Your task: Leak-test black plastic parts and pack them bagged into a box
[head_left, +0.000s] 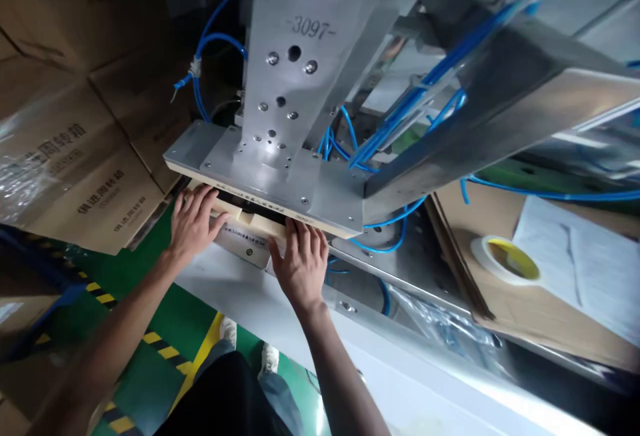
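A pale bench (220, 283) spreads beneath and nearer the person than the left grip (195, 223) and the right grip (301, 256), jutting well out to the right. Beyond the left grip, off to its left, stand brown cartons (65, 149) with printed lettering. Straight ahead of both grips rises a metal upright (295, 43) marked 3097, and its broad base plate (225, 156), faced underneath with a cream layer, hangs just over the fingertips. Well to the right of the right grip lie a cardboard sheet (480, 213), a white paper (580, 263) and a tape roll (505, 259). The cream block (265, 224) sits directly under the plate's near edge, spanning from one grip to the other: the left fingers bend over its left end with the thumb apart, while the right fingers reach in at its right end, tips hidden. Whether either grip is clenched on anything, I cannot tell. Smallest is a dark strip (255, 209) between the grips, behind the block, too shadowed to identify. The step in hand appears to be positioning or steadying something at the block; the next move seems to call for even pressure at both ends and fingers clear of the plate.
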Tool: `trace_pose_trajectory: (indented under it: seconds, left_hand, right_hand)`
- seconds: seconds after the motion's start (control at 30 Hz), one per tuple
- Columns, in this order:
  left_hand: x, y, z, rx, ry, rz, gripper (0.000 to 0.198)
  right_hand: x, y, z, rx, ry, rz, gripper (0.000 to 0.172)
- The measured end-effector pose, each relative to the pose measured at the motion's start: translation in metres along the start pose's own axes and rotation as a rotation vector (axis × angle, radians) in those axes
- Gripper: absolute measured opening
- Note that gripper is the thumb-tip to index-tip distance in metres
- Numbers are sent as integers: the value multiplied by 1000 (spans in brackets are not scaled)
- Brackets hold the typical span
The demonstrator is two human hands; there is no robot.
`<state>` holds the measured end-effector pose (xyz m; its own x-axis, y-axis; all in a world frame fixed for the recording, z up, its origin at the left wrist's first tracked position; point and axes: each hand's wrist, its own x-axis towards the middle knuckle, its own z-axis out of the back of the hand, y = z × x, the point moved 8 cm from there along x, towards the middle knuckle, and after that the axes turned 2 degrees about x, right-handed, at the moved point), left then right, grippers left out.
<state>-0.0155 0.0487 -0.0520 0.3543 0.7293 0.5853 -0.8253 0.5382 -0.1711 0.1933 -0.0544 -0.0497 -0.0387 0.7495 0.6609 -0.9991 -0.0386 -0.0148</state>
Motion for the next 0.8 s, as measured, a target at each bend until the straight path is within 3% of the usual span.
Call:
trace_pose_trajectory:
  seconds: [0.13, 0.47, 0.57, 0.67, 0.73, 0.8]
  left_hand:
    - [0, 3, 2, 14, 7, 0, 60]
    - [5, 5, 5, 33, 42, -19, 54]
    - [5, 9, 13, -16, 16, -36, 52]
    - [-15, 10, 27, -106, -86, -22, 49]
    - [-46, 6, 35, -157, -183, 27, 47]
    - [-87, -10, 38, -197, -263, 56, 47]
  right_hand:
    - [-1, -4, -5, 99, 38, -85, 61]
    - [0, -6, -11, 196, 120, -109, 56]
    - [-1, -4, -4, 230, 96, -124, 55]
    - [-17, 4, 19, 232, 37, -160, 49]
    - [-40, 12, 42, 263, -7, -164, 44]
    - [-71, 20, 68, 330, -31, -143, 38]
